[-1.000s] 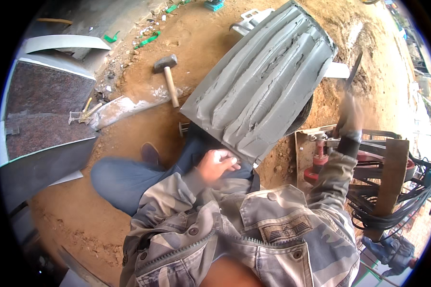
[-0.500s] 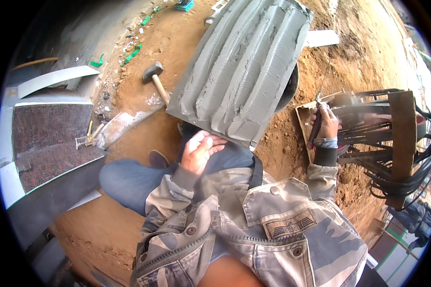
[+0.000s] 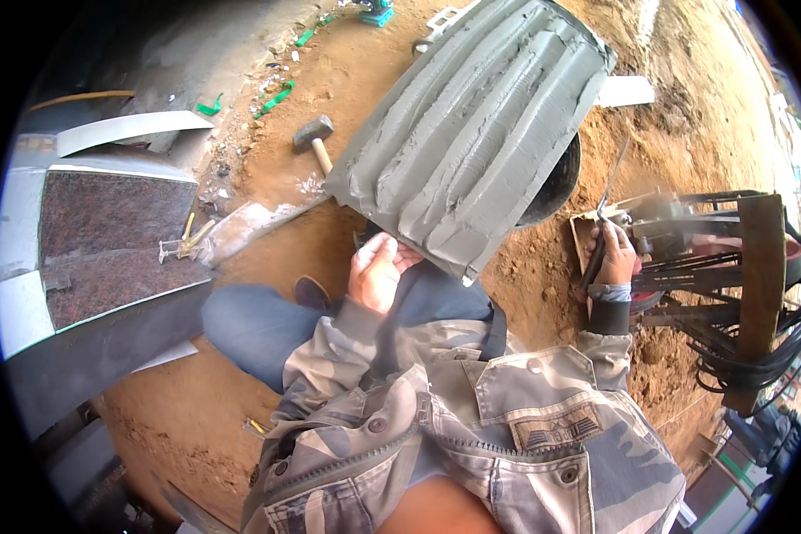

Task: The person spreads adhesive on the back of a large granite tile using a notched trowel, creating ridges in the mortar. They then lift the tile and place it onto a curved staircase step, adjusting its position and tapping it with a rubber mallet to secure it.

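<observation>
Mortar-coated slab (image 3: 476,138): sat ahead of the torso, face up, thick gray ridges run lengthwise. Black bucket (image 3: 559,189): partly covered by the slab's right side. Hammer (image 3: 314,133): seen just left of the slab. Trowel (image 3: 589,275): held clear, right of the slab's near end, blade pointed away from the body. Handle is gripped by right hand (image 3: 609,253), fingers clamped round it. Left hand (image 3: 378,274): placed at the slab's near edge, fingers together, curled; whether the edge is pinched can't be told.
</observation>
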Action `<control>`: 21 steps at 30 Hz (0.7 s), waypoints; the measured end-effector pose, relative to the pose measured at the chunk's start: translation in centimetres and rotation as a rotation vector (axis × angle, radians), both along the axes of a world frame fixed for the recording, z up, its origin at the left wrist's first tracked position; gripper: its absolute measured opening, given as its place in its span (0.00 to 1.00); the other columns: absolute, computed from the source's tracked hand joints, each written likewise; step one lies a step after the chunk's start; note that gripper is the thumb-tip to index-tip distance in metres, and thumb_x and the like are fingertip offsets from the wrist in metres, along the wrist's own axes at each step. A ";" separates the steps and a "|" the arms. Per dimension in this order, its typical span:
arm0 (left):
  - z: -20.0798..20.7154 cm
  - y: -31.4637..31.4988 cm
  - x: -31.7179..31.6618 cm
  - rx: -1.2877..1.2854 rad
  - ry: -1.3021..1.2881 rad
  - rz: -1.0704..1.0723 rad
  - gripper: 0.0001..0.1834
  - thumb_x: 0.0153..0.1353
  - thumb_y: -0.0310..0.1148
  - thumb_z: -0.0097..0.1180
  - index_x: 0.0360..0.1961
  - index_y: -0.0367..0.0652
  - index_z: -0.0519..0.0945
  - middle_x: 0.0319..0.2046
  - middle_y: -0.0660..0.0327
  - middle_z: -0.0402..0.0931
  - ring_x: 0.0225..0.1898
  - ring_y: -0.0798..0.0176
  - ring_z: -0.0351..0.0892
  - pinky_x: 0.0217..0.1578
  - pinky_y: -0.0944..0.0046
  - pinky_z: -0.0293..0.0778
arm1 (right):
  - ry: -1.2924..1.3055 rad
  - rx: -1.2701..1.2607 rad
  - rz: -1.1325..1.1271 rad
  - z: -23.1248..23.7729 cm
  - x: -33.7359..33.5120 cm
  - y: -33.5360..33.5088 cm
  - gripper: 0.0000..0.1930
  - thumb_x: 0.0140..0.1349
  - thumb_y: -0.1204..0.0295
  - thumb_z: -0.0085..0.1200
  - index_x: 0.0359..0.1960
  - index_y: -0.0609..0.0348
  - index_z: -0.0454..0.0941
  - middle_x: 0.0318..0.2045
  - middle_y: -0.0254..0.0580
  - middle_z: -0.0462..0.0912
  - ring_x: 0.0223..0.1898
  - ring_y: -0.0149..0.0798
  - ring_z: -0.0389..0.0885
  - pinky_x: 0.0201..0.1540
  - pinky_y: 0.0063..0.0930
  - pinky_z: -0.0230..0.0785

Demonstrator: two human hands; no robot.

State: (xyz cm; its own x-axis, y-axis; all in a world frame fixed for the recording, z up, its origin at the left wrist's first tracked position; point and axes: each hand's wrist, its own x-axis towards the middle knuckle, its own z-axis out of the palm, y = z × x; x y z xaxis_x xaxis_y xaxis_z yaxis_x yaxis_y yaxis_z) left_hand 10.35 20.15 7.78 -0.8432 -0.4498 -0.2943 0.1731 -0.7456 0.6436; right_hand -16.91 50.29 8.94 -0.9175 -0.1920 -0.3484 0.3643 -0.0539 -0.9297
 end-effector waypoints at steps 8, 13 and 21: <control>-2.5 -3.0 0.6 -0.021 -0.019 0.094 0.14 0.72 0.37 0.51 0.49 0.36 0.76 0.45 0.51 0.81 0.48 0.54 0.80 0.54 0.52 0.74 | 0.099 0.147 0.081 3.2 0.8 -0.1 0.10 0.67 0.72 0.56 0.44 0.66 0.77 0.31 0.38 0.82 0.26 0.29 0.78 0.29 0.22 0.73; -2.9 -4.8 0.3 -0.019 -0.058 0.178 0.15 0.71 0.37 0.53 0.50 0.37 0.77 0.44 0.53 0.81 0.48 0.55 0.80 0.53 0.52 0.73 | 0.062 0.194 0.124 6.8 2.1 2.0 0.11 0.66 0.74 0.55 0.45 0.69 0.76 0.29 0.41 0.82 0.23 0.31 0.79 0.25 0.23 0.73; -3.3 -7.4 -0.2 -0.024 -0.110 0.206 0.23 0.70 0.46 0.52 0.55 0.36 0.75 0.50 0.54 0.78 0.53 0.57 0.75 0.57 0.54 0.68 | -0.133 0.459 -0.083 -5.4 5.6 8.6 0.10 0.64 0.71 0.58 0.41 0.67 0.80 0.26 0.37 0.82 0.24 0.29 0.80 0.27 0.25 0.74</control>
